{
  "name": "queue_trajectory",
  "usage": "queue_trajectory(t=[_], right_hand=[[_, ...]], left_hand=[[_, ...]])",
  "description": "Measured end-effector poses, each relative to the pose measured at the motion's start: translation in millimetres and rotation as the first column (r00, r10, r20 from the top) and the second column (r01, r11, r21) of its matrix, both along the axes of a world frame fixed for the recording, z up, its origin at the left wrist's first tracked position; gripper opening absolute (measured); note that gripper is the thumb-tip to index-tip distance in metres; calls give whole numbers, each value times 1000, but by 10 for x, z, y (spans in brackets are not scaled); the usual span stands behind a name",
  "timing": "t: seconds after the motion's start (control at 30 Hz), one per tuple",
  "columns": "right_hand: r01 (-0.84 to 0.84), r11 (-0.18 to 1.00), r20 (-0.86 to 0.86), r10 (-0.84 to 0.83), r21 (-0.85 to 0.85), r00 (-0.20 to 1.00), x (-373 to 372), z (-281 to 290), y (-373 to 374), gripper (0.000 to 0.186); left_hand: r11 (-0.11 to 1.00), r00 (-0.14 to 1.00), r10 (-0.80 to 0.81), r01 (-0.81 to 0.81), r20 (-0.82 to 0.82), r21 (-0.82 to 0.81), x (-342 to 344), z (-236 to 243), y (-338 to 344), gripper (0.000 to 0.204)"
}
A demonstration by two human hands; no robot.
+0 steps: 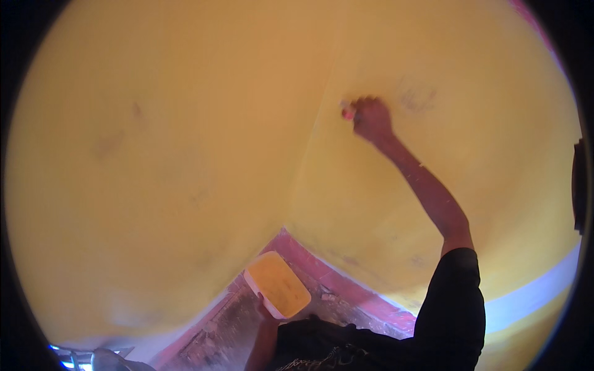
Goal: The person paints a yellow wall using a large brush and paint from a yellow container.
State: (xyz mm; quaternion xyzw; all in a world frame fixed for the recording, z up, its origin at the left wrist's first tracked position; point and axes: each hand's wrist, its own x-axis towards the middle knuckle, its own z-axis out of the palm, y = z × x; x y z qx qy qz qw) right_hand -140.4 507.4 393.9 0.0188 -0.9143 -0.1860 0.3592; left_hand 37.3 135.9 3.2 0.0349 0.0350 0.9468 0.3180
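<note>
While the yellow wall [154,154] fills the left half of the view from about 9 o'clock up to 12, its inner corner runs down the middle to a reddish skirting band [346,278] at the foot. Low at about 6 o'clock, the left hand [267,307] is clamped on the near edge of a shallow white tray of yellow paint [277,284], thumb over the rim, holding it level above the rough floor [229,321]. The tray's long axis runs from roughly 10 o'clock to 4 o'clock, its far short end pointing up toward the corner. Further right, at about 1 o'clock, the right hand [370,117] is raised on an outstretched arm in a black sleeve [455,297] and closed into a fist around a small tool with a pinkish-red end [348,113], most likely a brush; the working tip is too small to make out, though it seems to point left, at 9 o'clock, touching the wall just right of the corner. Dark smudges [417,99] show just beside it at 3 o'clock. Judging from this, the step in hand is coating the wall beside the corner; the next move calls for steady strokes over those smudges and a reload from the tray.
</note>
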Motion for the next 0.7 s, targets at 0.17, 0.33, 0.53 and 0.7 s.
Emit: queue_trajectory(t=[0.17,0.33,0.53,0.7], right_hand=[[-35,966,-119,68,256,991,138,170,-220,22],[-191,964,115,171,187,978,196,-1449,-12,21],[-47,997,363,67,-66,929,161,-2320,8,20],[150,989,215,-148,8,965,-4,-1022,-36,20]], left_hand=[[995,1000,20,-22,-14,-97,-66,74,-90,73],[997,999,29,-28,17,-76,-39,-28,-117,72],[979,995,97,-91,26,-181,-14,-32,-202,70],[973,994,107,-99,31,-208,9,-90,-242,69]])
